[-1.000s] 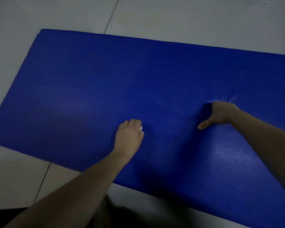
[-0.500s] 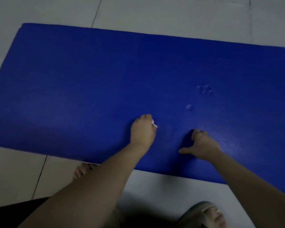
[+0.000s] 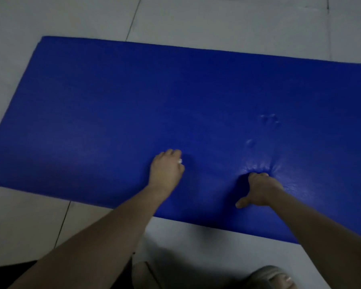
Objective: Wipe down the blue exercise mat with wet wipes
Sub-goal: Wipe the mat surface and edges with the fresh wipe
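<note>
The blue exercise mat [image 3: 117,113] lies flat on the pale tiled floor and fills most of the view. My left hand [image 3: 166,171] rests on the mat near its front edge, fingers curled over a white wet wipe [image 3: 179,161]; only a small corner of the wipe shows. My right hand [image 3: 258,188] presses down into the mat to the right, fingers bent and thumb spread out, and the foam dimples around the fingertips. Shallow finger dents [image 3: 269,118] remain in the mat further back.
Pale floor tiles [image 3: 217,19] with dark joints surround the mat. A foot in a grey slipper [image 3: 273,277] is at the bottom right, just off the mat's front edge. The mat runs out of view to the right.
My right hand lifted from its far spot, leaving dents, and now presses the mat nearer the front edge. The left hand with the wipe has stayed on about the same spot.
</note>
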